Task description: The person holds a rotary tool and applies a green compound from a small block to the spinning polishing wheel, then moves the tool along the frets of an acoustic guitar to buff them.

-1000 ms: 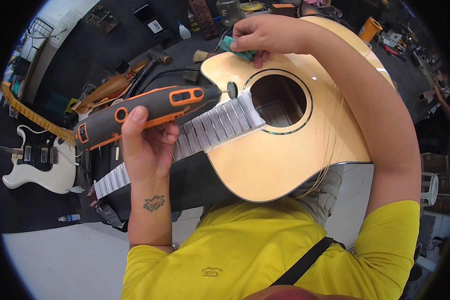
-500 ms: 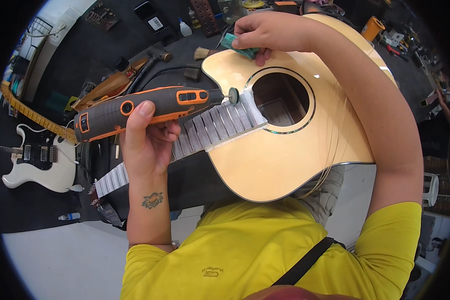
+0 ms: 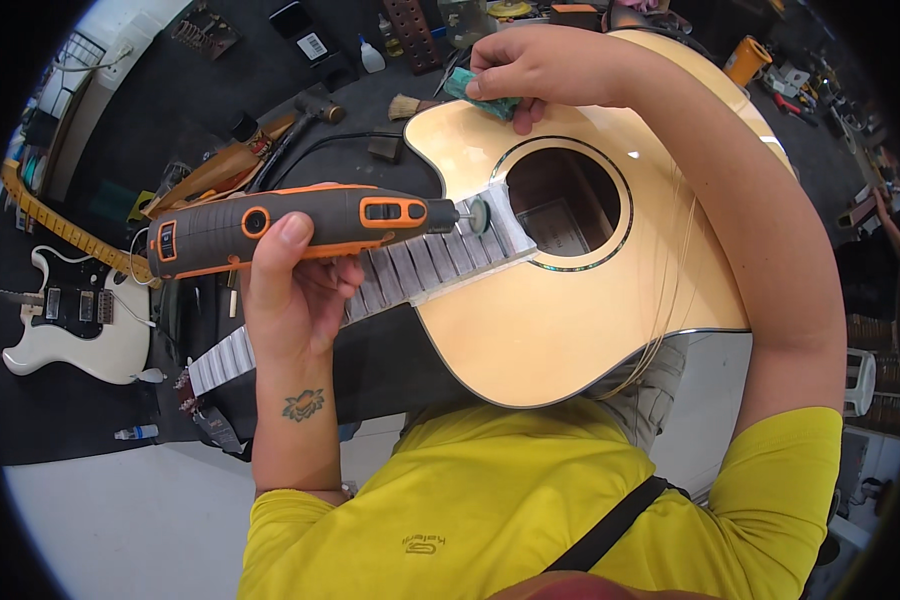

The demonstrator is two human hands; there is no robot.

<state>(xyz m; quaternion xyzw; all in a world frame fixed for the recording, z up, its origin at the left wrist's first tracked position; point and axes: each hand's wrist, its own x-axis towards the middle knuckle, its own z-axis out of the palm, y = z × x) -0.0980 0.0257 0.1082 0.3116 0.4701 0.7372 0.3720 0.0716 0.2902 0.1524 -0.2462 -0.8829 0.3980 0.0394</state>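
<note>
An orange and dark grey rotary tool (image 3: 310, 228) lies in my left hand (image 3: 295, 275), whose fingers are closed round its body. Its round polishing wheel (image 3: 479, 215) is over the last frets by the soundhole; whether it touches them I cannot tell. Pale masking tape covers the fretboard (image 3: 420, 260) between the metal frets. My right hand (image 3: 515, 75) pinches a green block (image 3: 478, 95), perhaps polishing compound, at the upper edge of the acoustic guitar (image 3: 570, 335). Loose strings (image 3: 670, 290) hang across the guitar's pale top.
A white electric guitar (image 3: 80, 325) lies at the left. Beyond the neck are a hammer (image 3: 318, 106), a brush (image 3: 406, 106), a black cable and a small white bottle (image 3: 371, 57). At the far right stands an orange container (image 3: 747, 60) beside scattered tools.
The rotary tool has shifted slightly right and its wheel end has dipped, coming down along the frets. My right hand and the green block have hardly moved.
</note>
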